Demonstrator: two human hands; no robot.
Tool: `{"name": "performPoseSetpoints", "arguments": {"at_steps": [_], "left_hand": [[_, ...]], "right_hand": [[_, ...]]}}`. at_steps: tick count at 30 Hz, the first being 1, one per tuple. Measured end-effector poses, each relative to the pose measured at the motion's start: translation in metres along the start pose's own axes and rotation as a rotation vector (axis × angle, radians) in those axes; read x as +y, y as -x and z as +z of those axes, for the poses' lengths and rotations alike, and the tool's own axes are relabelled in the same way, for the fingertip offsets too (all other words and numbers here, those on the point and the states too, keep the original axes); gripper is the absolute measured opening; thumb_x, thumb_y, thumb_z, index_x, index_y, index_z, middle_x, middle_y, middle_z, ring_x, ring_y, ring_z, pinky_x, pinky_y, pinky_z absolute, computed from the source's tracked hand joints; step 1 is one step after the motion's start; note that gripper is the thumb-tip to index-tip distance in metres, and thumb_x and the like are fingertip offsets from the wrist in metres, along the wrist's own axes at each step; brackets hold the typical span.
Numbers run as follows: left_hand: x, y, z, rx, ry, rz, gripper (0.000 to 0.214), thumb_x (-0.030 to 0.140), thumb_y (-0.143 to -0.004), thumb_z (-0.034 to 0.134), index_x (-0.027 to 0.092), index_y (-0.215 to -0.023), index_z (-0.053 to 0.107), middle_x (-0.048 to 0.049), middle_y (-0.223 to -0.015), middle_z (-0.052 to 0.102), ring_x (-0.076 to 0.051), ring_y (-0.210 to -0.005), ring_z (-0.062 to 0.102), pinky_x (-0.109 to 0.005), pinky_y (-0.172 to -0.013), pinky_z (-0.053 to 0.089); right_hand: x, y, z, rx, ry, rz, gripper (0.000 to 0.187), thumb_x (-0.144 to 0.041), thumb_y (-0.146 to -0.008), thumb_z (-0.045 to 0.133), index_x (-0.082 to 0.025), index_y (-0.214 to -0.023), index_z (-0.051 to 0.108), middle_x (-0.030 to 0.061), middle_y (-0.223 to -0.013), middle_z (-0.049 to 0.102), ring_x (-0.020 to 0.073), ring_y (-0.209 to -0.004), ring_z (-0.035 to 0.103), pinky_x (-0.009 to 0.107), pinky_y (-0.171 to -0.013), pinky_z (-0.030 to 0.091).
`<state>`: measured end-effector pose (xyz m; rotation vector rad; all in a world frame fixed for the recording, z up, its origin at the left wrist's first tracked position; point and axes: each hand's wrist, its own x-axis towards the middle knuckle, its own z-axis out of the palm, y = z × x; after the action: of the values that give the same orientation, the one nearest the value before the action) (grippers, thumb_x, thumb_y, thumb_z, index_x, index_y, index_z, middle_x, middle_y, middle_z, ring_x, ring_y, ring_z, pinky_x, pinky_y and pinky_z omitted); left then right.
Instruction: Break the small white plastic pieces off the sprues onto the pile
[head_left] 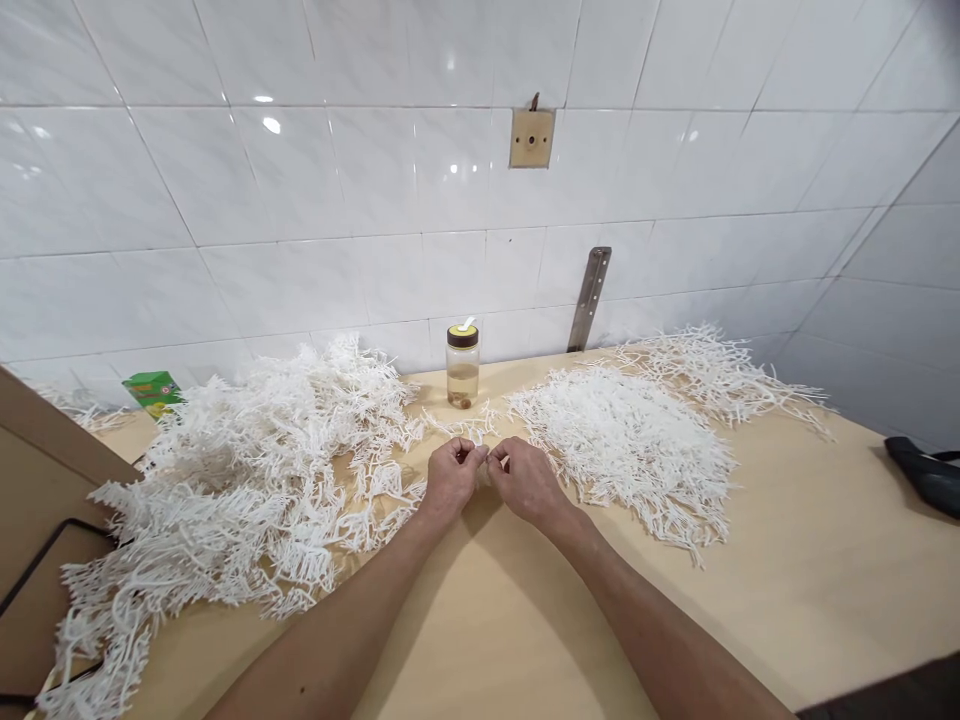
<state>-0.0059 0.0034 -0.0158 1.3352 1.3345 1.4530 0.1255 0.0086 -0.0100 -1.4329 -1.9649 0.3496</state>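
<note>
My left hand (pixel 451 482) and my right hand (pixel 526 484) meet over the middle of the table, thumbs and forefingers pinched together. A bit of white strand shows at the fingertips; most of it is hidden by the fingers. A large tangled heap of white branched strands (pixel 277 470) lies to the left of my hands. On the right spreads a flatter pile of shorter white strands (pixel 637 440). Several loose white pieces lie just beyond my fingers, in front of a clear jar (pixel 463 385) with a dark-rimmed yellow lid.
Behind the right pile lie longer white strands (pixel 724 370). A green box (pixel 152 388) stands behind the left heap, beside a brown panel (pixel 45 500). A metal strip (pixel 590 298) leans at the tiled wall (pixel 360 170). A black object (pixel 926 475) sits at the right edge.
</note>
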Motion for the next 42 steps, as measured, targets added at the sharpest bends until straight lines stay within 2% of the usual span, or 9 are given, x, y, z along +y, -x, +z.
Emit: {"name": "performPoseSetpoints", "arguments": {"at_steps": [3,5,10,15,19,21,28,34,42], "left_hand": [[0.003,0.006,0.002,0.031,-0.055,0.108,0.025,0.038,-0.073,0.068,0.018,-0.065,0.056,0.0044,-0.057,0.048,-0.01,-0.055,0.041,-0.023,-0.056,0.035],[0.004,0.007,0.002,-0.006,-0.039,0.132,0.027,0.04,-0.074,0.068,0.018,-0.066,0.056,0.0051,-0.057,0.045,-0.009,-0.054,0.039,-0.023,-0.055,0.033],[0.002,0.002,-0.002,-0.131,0.068,-0.042,0.04,0.053,-0.073,0.07,0.016,-0.065,0.061,0.0062,-0.049,0.038,-0.007,-0.046,0.03,-0.022,-0.047,0.025],[0.006,-0.002,-0.006,-0.182,0.237,-0.215,0.045,0.058,-0.07,0.072,0.015,-0.069,0.062,0.0107,-0.043,0.023,-0.004,-0.04,0.015,-0.022,-0.043,0.01],[0.007,-0.003,-0.007,-0.193,0.309,-0.239,0.045,0.057,-0.068,0.075,0.014,-0.069,0.062,0.0106,-0.043,0.025,-0.003,-0.039,0.017,-0.021,-0.041,0.01],[0.006,-0.004,-0.007,-0.19,0.318,-0.234,0.046,0.058,-0.067,0.075,0.014,-0.068,0.061,0.0104,-0.043,0.026,-0.003,-0.039,0.018,-0.021,-0.041,0.01],[0.002,-0.005,-0.006,-0.186,0.308,-0.239,0.047,0.06,-0.067,0.074,0.016,-0.068,0.058,0.0107,-0.043,0.026,-0.003,-0.038,0.018,-0.021,-0.04,0.01],[0.003,-0.003,-0.005,-0.188,0.256,-0.203,0.046,0.059,-0.068,0.073,0.016,-0.067,0.056,0.0101,-0.045,0.029,-0.003,-0.039,0.021,-0.021,-0.041,0.012],[0.002,0.0,-0.002,-0.121,0.096,-0.064,0.037,0.051,-0.072,0.07,0.016,-0.065,0.058,0.0057,-0.051,0.043,-0.007,-0.047,0.032,-0.022,-0.047,0.024]], "right_hand": [[0.007,-0.003,0.002,0.007,0.077,0.13,0.016,-0.021,-0.085,0.05,-0.018,-0.07,0.056,0.0049,-0.071,0.062,0.0157,-0.065,0.053,0.026,-0.059,0.033],[0.016,-0.006,-0.002,0.035,0.106,0.215,0.015,-0.017,-0.083,0.05,-0.017,-0.07,0.056,0.0054,-0.07,0.062,0.0153,-0.063,0.052,0.026,-0.058,0.032],[0.038,-0.013,-0.023,0.163,0.056,0.262,0.012,-0.019,-0.082,0.052,-0.018,-0.075,0.061,0.0041,-0.075,0.066,0.017,-0.071,0.057,0.027,-0.066,0.037],[0.034,-0.012,-0.029,0.176,-0.081,0.174,0.017,-0.021,-0.083,0.051,-0.018,-0.088,0.068,0.0041,-0.087,0.072,0.0165,-0.07,0.062,0.028,-0.071,0.044],[0.019,-0.007,-0.021,0.059,-0.205,-0.009,0.023,-0.027,-0.085,0.052,-0.021,-0.095,0.071,0.0036,-0.096,0.074,0.0158,-0.073,0.064,0.028,-0.072,0.047],[0.012,-0.004,-0.017,-0.003,-0.219,-0.041,0.022,-0.027,-0.085,0.053,-0.022,-0.094,0.073,0.0028,-0.093,0.075,0.0156,-0.072,0.064,0.027,-0.071,0.047],[0.002,0.0,-0.018,-0.101,-0.338,0.087,0.021,-0.034,-0.084,0.055,-0.02,-0.084,0.07,-0.002,-0.061,0.065,0.0126,-0.049,0.054,0.025,-0.054,0.041],[0.0,-0.001,-0.019,-0.113,-0.317,0.134,0.022,-0.035,-0.083,0.053,-0.019,-0.079,0.069,-0.0015,-0.061,0.064,0.0122,-0.048,0.054,0.024,-0.053,0.04],[0.001,-0.002,-0.01,-0.06,-0.191,0.162,0.017,-0.029,-0.08,0.054,-0.019,-0.071,0.065,0.0005,-0.062,0.065,0.0155,-0.058,0.059,0.025,-0.057,0.04]]}}
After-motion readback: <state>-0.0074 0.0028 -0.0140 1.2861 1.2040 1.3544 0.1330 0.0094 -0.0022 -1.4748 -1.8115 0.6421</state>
